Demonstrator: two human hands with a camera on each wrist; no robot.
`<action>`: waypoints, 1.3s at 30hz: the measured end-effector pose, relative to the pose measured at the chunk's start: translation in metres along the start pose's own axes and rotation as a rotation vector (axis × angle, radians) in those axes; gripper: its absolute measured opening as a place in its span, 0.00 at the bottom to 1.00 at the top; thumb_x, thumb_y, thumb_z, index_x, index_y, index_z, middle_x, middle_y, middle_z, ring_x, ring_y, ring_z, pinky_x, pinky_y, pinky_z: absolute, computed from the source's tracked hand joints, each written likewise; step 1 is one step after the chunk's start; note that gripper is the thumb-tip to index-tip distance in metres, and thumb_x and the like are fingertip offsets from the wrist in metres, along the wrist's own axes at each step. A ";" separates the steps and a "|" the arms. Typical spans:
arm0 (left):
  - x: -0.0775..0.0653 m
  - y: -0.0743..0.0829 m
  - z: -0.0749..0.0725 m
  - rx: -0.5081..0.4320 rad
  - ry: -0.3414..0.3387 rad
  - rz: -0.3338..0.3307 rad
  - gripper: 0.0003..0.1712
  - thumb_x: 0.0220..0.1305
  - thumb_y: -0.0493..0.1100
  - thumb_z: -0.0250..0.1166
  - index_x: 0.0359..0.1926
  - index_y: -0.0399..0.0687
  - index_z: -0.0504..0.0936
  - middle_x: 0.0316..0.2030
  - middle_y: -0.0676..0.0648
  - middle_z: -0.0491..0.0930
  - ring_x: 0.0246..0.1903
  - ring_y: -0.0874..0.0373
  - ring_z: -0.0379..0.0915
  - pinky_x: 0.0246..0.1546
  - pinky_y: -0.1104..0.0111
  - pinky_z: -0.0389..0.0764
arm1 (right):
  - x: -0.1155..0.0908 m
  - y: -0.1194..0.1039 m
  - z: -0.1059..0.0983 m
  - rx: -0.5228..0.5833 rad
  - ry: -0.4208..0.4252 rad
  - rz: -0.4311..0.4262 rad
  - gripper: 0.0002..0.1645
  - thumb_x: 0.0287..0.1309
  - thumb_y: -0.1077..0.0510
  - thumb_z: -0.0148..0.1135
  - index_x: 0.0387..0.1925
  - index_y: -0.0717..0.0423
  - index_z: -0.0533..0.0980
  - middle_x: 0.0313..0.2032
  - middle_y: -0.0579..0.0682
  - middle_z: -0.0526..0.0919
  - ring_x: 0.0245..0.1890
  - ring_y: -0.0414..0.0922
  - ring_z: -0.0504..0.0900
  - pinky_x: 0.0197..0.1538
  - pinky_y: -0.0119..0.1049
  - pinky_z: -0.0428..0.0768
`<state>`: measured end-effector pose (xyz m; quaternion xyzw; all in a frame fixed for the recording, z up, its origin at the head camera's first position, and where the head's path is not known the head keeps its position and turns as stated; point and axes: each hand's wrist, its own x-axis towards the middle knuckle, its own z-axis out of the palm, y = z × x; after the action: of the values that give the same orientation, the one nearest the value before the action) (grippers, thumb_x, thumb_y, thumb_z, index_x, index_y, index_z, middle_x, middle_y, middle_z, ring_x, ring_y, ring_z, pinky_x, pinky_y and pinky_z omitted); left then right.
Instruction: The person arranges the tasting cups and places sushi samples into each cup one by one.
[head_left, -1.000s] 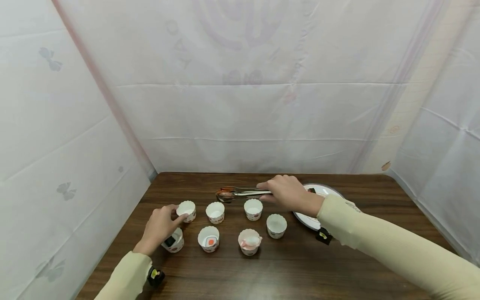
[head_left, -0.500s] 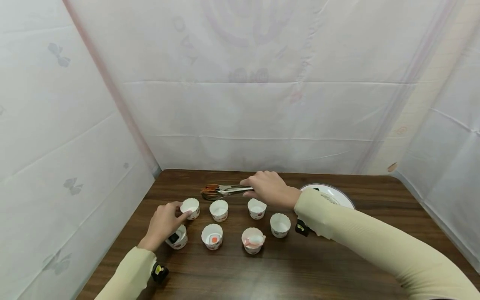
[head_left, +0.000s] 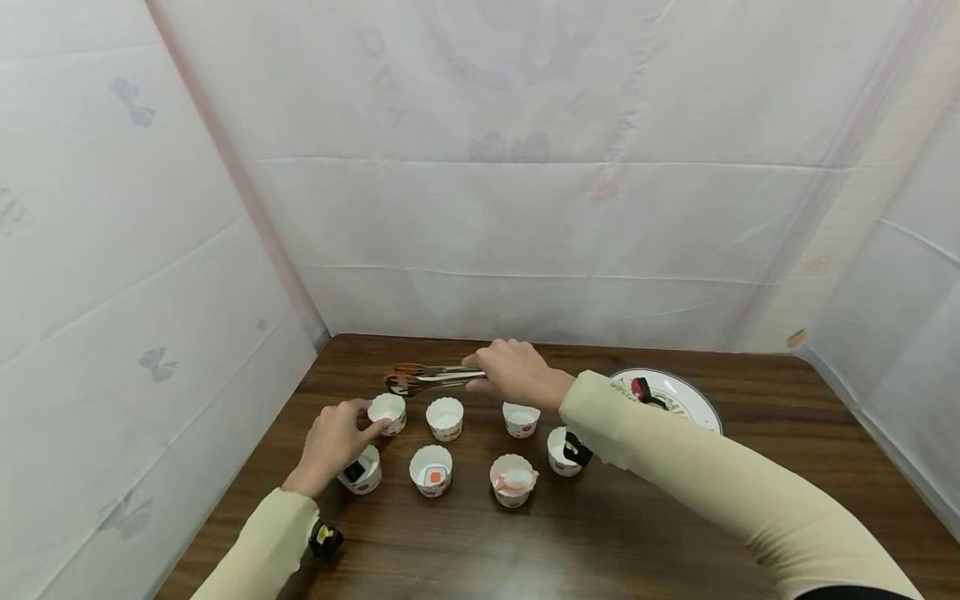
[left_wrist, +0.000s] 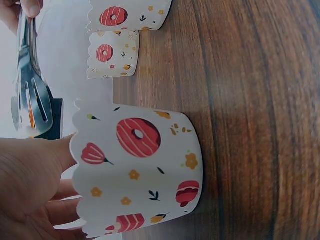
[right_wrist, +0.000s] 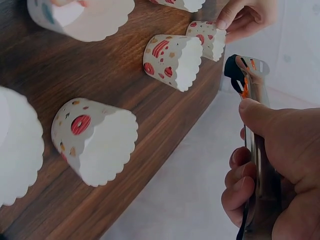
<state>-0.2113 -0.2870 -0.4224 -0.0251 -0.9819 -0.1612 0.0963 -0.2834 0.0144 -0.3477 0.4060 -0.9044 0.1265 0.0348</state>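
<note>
Left hand (head_left: 330,440) pinches the rim of the back-left paper cup (left_wrist: 137,170) between thumb and fingers; cup stands upright on the wooden table (head_left: 480,550). Right hand (head_left: 512,368) is closed round metal tongs (head_left: 448,378), which lie roughly level, heads toward the left. Tong heads hold a dark piece (left_wrist: 57,122) with some orange showing; exact shape can't be told. Heads sit above and near the gripped cup's rim, apart from it. Two more cups in the back row: middle cup (head_left: 446,432) and right cup (head_left: 521,429), the latter under the right hand's side. Front-left cup, just beside the left hand, has a black piece (head_left: 354,472) in it; next one has a white piece with an orange centre (head_left: 434,476); next, a pink-and-white piece (head_left: 517,479) poking past the rim. Dark-rimmed plate (head_left: 707,407) at right, partly behind the right sleeve (head_left: 675,450).
</note>
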 end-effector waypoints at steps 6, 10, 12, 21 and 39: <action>0.000 0.002 0.000 0.005 -0.003 -0.005 0.32 0.65 0.54 0.73 0.54 0.29 0.83 0.45 0.30 0.85 0.27 0.46 0.82 0.28 0.53 0.83 | 0.006 -0.004 0.007 -0.013 -0.010 -0.004 0.19 0.68 0.49 0.68 0.57 0.48 0.85 0.42 0.48 0.90 0.29 0.44 0.86 0.27 0.39 0.80; 0.000 0.003 0.000 0.004 -0.007 -0.004 0.32 0.65 0.54 0.73 0.55 0.29 0.83 0.45 0.30 0.85 0.28 0.45 0.83 0.29 0.52 0.84 | 0.008 -0.005 0.012 -0.015 -0.013 -0.011 0.16 0.68 0.50 0.68 0.54 0.48 0.86 0.39 0.47 0.89 0.29 0.43 0.85 0.27 0.39 0.80; 0.000 0.002 0.000 0.001 -0.007 -0.004 0.32 0.65 0.54 0.73 0.56 0.28 0.83 0.46 0.30 0.85 0.29 0.44 0.83 0.30 0.52 0.84 | 0.009 -0.007 0.013 -0.004 -0.015 -0.014 0.18 0.68 0.50 0.68 0.56 0.48 0.85 0.43 0.48 0.90 0.31 0.44 0.87 0.28 0.40 0.82; -0.006 0.002 0.000 -0.011 -0.006 0.006 0.32 0.65 0.53 0.73 0.56 0.27 0.82 0.49 0.29 0.84 0.34 0.40 0.84 0.34 0.49 0.84 | 0.010 -0.014 0.017 -0.011 -0.045 -0.011 0.22 0.69 0.48 0.66 0.61 0.49 0.83 0.50 0.48 0.88 0.37 0.46 0.88 0.31 0.40 0.83; -0.005 0.001 -0.002 -0.025 -0.007 -0.010 0.32 0.65 0.53 0.73 0.56 0.29 0.83 0.41 0.33 0.86 0.18 0.55 0.73 0.20 0.62 0.73 | 0.011 -0.016 0.018 0.027 -0.057 0.002 0.25 0.68 0.47 0.68 0.63 0.50 0.81 0.49 0.50 0.89 0.23 0.42 0.82 0.18 0.33 0.69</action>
<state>-0.2063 -0.2871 -0.4215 -0.0218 -0.9802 -0.1740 0.0917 -0.2781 -0.0085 -0.3605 0.4088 -0.9037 0.1272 0.0036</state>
